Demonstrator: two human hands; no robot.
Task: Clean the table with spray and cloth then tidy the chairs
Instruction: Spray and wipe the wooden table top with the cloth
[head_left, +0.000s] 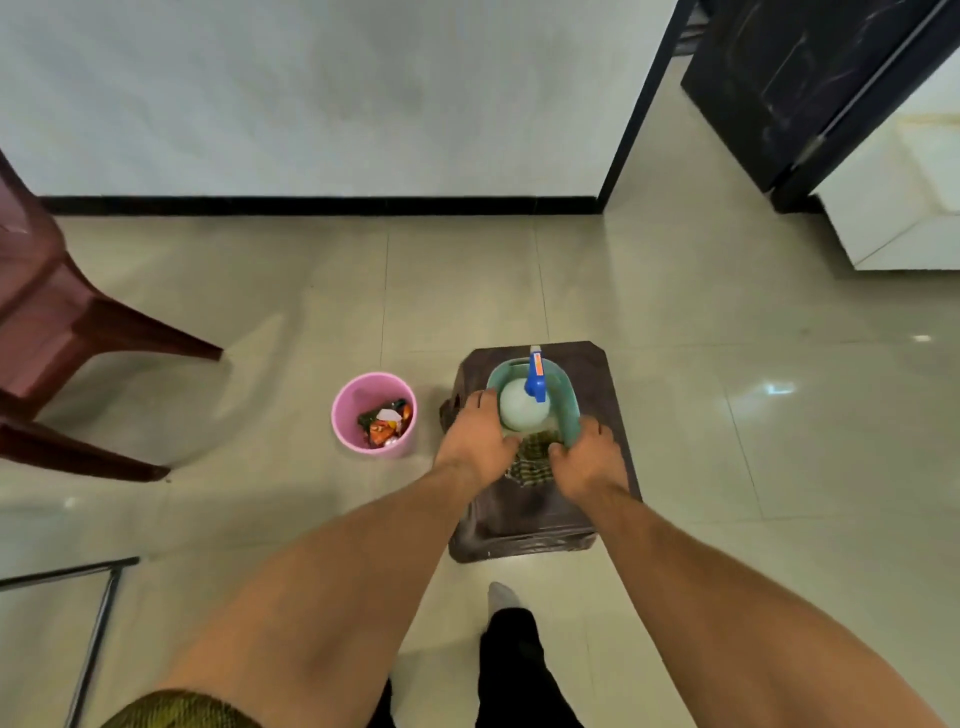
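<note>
Head view looks down on a dark stool (540, 514) on the tiled floor, carrying a teal basket (570, 410). Inside it stands the spray bottle (522, 410) with a blue trigger, and a checked cloth (531, 457) hangs over the basket's near edge. Left hand (475, 441) clasps the basket's left rim, fingers curled on it; right hand (587, 460) clamps the near right rim. A pink bin (345, 415) with wrappers sits just left of the stool. A maroon chair (62, 332) stands far left.

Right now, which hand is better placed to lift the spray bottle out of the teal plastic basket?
Left. The left hand already rests against the pale round spray bottle with the blue trigger, while the right hand grips the teal plastic basket at its near rim, beside the checked cloth.
</note>
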